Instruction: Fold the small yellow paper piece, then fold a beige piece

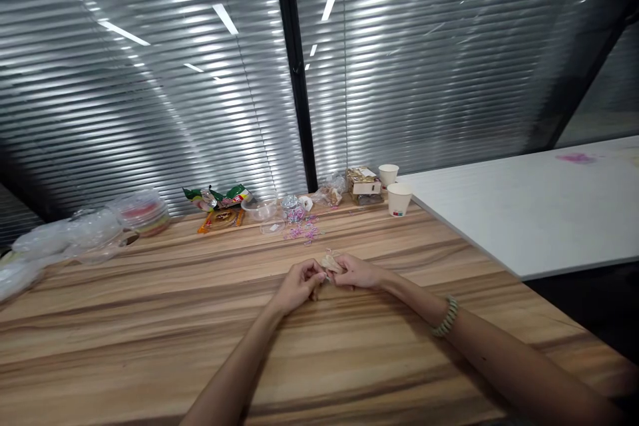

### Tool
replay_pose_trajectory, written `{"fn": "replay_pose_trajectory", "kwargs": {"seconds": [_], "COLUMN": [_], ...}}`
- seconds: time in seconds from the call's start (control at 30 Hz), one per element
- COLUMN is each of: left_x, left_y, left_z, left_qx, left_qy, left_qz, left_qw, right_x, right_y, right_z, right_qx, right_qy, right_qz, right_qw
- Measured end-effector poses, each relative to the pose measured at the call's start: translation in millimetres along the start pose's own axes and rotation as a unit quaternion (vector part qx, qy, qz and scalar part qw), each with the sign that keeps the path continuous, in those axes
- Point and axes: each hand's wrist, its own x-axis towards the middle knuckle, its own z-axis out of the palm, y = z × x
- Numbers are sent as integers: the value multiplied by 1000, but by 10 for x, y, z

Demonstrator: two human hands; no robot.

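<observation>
A small tan piece [331,261] is pinched by left hand [299,285] and right hand [355,273]; it could be torn if overpulled.

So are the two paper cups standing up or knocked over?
Standing up. Both paper cups sit upright at the far table edge, open mouths facing up.

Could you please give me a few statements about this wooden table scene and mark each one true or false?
1. Both hands, left hand and right hand, meet on a small tan object. True.
2. A beaded bracelet is on the left wrist. False: it is on the right wrist.
3. Two paper cups stand near the blinds. True.
4. The pink clips lie in the hands. False: they lie on the wooden table beyond them.
</observation>
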Motion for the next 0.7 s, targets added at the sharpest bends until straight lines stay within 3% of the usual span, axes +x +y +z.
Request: {"fn": "replay_pose_trajectory", "kwargs": {"seconds": [0.3, 0.53, 0.7], "left_x": [26, -41, -47], "left_y": [-60, 131, 182], "left_z": [24, -19, -6], "left_qx": [-33, -25, -69], "left_qy": [47, -54, -8], "left_qz": [3, -21, 2], "left_qw": [998, 998, 998], "right_x": [-39, -43, -17], "right_y": [-67, -22, 26], "right_z": [39, 58, 76], "right_qx": [-74, -152, -166], "right_qy": [43, 160, 199], "right_qz": [-19, -45, -41], "right_qw": [996, 974, 965]}}
